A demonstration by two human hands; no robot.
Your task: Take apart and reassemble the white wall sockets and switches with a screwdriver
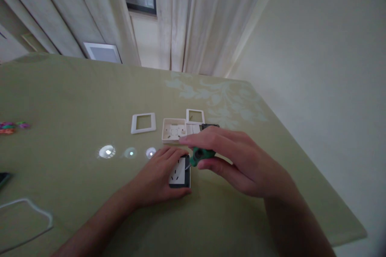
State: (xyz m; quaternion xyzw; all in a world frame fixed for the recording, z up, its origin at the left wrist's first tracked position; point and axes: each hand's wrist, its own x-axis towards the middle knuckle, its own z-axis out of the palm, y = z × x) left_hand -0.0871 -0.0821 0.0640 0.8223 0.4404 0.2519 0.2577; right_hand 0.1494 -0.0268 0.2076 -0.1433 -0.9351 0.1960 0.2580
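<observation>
My left hand (161, 174) grips a wall socket (177, 174) with a white face and dark frame, its fingers and thumb around the left side and the ends. In my right hand (241, 160) is a screwdriver with a green and black handle (202, 153). Its thin metal shaft slants down to the dark right edge of the socket, where the tip seems to touch. Just beyond the hands lies an open white mounting box (174, 129). Right of that box, a white switch piece and a dark-framed part (208, 126) are partly hidden by my right hand.
Two white cover frames (143, 123) (195, 116) lie farther back, the right one with a small screw inside it. Small colourful items (12, 127), a dark object (4, 178) and a white cable (45, 213) are at the left. A wall stands along the right.
</observation>
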